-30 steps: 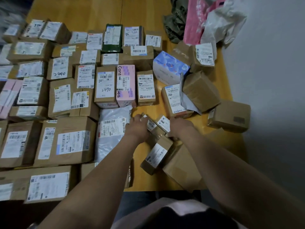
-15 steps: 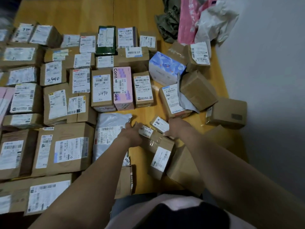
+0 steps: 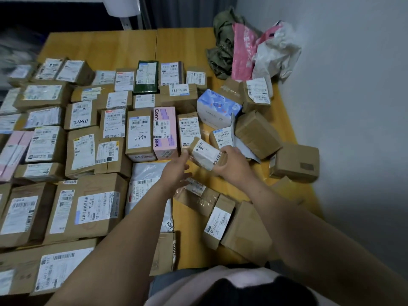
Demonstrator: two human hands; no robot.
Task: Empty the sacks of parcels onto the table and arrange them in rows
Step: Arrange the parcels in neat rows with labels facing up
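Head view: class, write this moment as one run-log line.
right hand: grips small labelled parcel | left hand: open beside it | table: parcel rows left, loose parcels right

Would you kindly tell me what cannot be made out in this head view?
All in the head view.
small parcel gripped by the right hand: label print too small and blurred to read.
left hand: fingertips blurred, so contact with that parcel is unclear.
white mailer: middle hidden by the left forearm.
far-left parcels: cut off by the frame edge, smeared.
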